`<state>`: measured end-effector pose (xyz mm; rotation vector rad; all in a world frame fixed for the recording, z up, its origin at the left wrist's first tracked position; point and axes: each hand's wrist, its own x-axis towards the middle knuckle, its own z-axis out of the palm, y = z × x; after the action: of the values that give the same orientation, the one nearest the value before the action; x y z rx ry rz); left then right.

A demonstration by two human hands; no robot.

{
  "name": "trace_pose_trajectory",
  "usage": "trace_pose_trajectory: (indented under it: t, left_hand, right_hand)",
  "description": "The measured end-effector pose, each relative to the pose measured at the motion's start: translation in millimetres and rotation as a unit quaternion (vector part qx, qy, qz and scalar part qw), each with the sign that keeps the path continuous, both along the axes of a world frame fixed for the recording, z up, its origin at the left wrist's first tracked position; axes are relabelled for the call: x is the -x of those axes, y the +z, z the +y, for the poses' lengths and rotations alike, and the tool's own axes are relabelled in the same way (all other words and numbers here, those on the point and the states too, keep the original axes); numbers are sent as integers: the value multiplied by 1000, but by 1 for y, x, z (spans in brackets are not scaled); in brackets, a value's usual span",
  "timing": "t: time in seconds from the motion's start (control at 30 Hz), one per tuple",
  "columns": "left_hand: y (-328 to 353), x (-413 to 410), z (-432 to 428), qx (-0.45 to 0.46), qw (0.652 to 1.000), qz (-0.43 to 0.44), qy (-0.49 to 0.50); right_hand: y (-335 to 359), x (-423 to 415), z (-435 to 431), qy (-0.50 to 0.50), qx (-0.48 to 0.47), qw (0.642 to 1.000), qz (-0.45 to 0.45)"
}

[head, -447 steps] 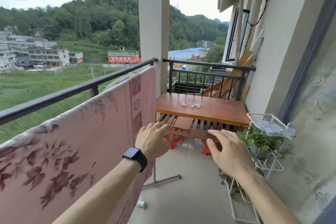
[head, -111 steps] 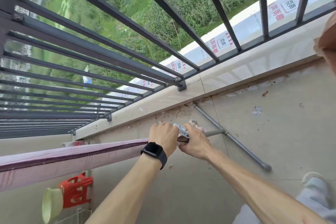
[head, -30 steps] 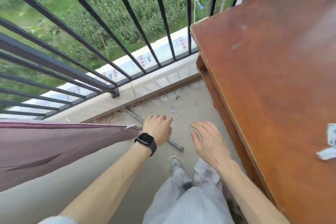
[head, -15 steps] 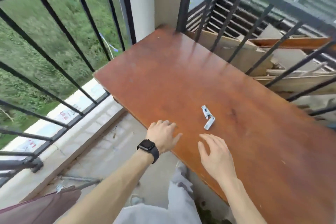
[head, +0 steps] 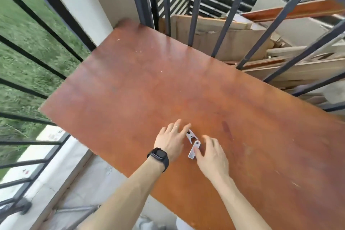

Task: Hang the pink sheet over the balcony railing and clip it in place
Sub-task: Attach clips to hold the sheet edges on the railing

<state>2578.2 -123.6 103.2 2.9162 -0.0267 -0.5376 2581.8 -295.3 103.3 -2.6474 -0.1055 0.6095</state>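
Note:
Two white clips lie on the brown wooden table (head: 141, 87). The upper clip (head: 191, 136) sits just right of my left hand (head: 170, 141), whose spread fingertips are at its edge. The lower clip (head: 194, 150) lies under the thumb and fingertips of my right hand (head: 211, 155), which touches it with fingers apart. Neither clip is lifted off the table. The pink sheet is out of view.
The black balcony railing (head: 43, 73) runs along the left, with grass far below. A white pillar (head: 80, 3) stands at the table's far corner. More railing bars (head: 224, 30) back the table, with cardboard and wooden boards (head: 242, 30) behind them. A metal stand foot (head: 74, 211) lies on the floor.
My view has risen from the sheet's clipped lower corner to the table. Both hands have moved forward over the tabletop and reached the two clips, which have not moved.

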Motion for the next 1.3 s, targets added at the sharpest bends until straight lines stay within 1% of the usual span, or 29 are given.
trace_pose_trajectory:
  t: [0.1, 0.2, 0.27, 0.33, 0.37, 0.43, 0.53, 0.6, 0.7, 0.77, 0.8, 0.83, 0.87, 0.93, 1.0, 1.03, 1.07, 1.13, 1.23, 1.3]
  left_hand:
    - [-24, -12, -12, 0, 998, -7, -57]
    - [-44, -8, -13, -2, 995, -37, -93]
    - [-47, -1, -9, 8, 998, -33, -58]
    - [-43, 11, -2, 51, 998, 18, 40]
    - [-37, 17, 4, 85, 989, 50, 109]
    - [-20, 32, 15, 174, 952, 80, 239]
    - [17, 61, 38, 286, 893, 45, 345]
    - [47, 86, 62, 364, 834, 17, 415]
    - [89, 135, 94, 475, 730, -27, 490]
    - [116, 181, 112, 520, 669, -58, 528]
    - [127, 203, 120, 533, 647, -74, 540]
    - [138, 225, 128, 543, 627, -93, 551]
    - [149, 247, 136, 551, 609, -114, 560]
    - [164, 292, 147, 553, 579, -155, 579]
    - [174, 341, 151, 539, 551, -199, 606]
    - [177, 356, 150, 532, 545, -208, 614]
    - [179, 380, 150, 518, 536, -222, 629]
    - [190, 435, 148, 494, 506, -265, 655]
    - [210, 517, 134, 449, 438, -335, 703]
    - [227, 571, 116, 393, 411, -376, 732]
  right_hand:
    - [-21, -11, -9, 2, -18, 999, 41]
    - [-31, -14, -16, -3, -67, 996, 54]
    - [-34, -16, -21, -14, -97, 993, 66]
    - [-29, -18, -24, -32, -114, 989, 87]
    - [-25, -19, -25, -48, -122, 986, 102]
    - [-12, -19, -23, -77, -138, 978, 138]
    - [15, -11, -6, -73, -182, 969, 151]
    - [41, -2, 18, -53, -230, 960, 149]
    - [81, 25, 62, -24, -293, 936, 193]
    - [108, 57, 95, -9, -324, 917, 233]
    - [117, 74, 111, -5, -340, 905, 255]
    - [126, 93, 127, -1, -349, 892, 287]
    - [135, 113, 142, 0, -367, 868, 334]
    - [154, 152, 170, 46, -369, 845, 385]
    - [161, 191, 196, 161, -347, 853, 356]
    - [162, 204, 203, 211, -341, 857, 325]
    - [165, 222, 215, 264, -337, 853, 298]
    - [177, 266, 240, 380, -315, 837, 237]
    - [195, 330, 272, 529, -296, 773, 190]
    - [207, 374, 291, 614, -295, 712, 172]
